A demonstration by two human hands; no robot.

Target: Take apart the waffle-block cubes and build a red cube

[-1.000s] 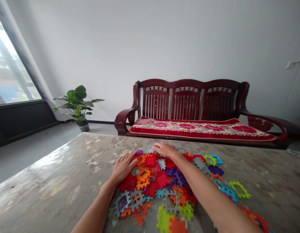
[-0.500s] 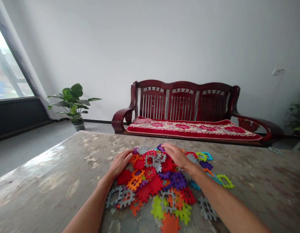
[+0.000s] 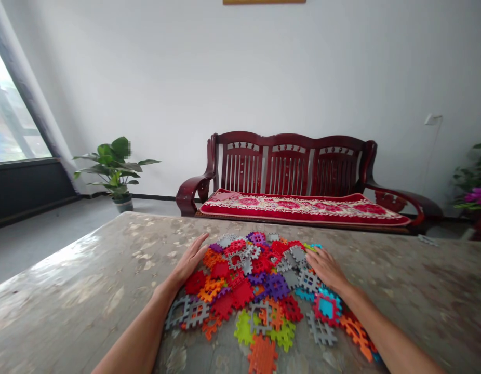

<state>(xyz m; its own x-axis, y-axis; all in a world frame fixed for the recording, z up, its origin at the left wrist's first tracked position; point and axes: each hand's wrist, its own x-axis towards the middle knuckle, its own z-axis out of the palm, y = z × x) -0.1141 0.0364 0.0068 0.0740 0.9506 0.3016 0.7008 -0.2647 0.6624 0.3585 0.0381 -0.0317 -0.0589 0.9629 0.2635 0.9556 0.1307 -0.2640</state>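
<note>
A heap of flat plastic interlocking tiles with notched edges lies before me in red, grey, orange, purple, green and blue. Some tiles are solid, others have holes. My left hand rests along the heap's left edge, fingers stretched out and holding nothing, nearest the orange tile. On the opposite side, my right hand lies with extended fingers over the heap's right edge, beside grey tiles. It partly covers green and blue tiles. Below its wrist is a red tile with a blue centre.
The heap sits on a table with a mottled grey-brown cover. One grey piece lies apart at the far right. Beyond the table stand a dark red wooden bench and a potted plant.
My right hand has moved from the heap's top to its right edge, uncovering purple and grey tiles. My left hand stays at the left edge. The view has tilted slightly.
</note>
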